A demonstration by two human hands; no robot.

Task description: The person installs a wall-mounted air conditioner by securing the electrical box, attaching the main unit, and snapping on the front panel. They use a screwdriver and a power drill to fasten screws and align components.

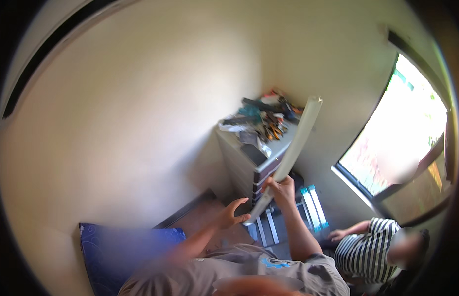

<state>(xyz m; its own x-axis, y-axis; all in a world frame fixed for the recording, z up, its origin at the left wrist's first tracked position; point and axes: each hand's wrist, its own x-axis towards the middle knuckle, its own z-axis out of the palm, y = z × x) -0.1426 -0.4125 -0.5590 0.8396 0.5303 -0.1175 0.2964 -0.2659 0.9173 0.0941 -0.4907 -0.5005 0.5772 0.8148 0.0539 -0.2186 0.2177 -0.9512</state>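
A long white strip (pixel 301 135), hollow-looking at its upper end like a length of trunking, slants up and to the right in front of me. My right hand (pixel 280 190) is closed round it towards its lower end. My left hand (pixel 233 213) is open beside the strip's bottom tip, thumb and fingers spread apart. Its fingertips come close to the strip; whether they touch it I cannot tell.
A drawer cabinet (pixel 234 153) fills the corner, with a pile of tools (pixel 273 128) on top. A silver stepladder (pixel 316 209) is behind my right forearm. A person in a striped shirt (pixel 365 249) is at the right, below a window (pixel 397 133). A blue mattress-like pad (pixel 106 246) lies left.
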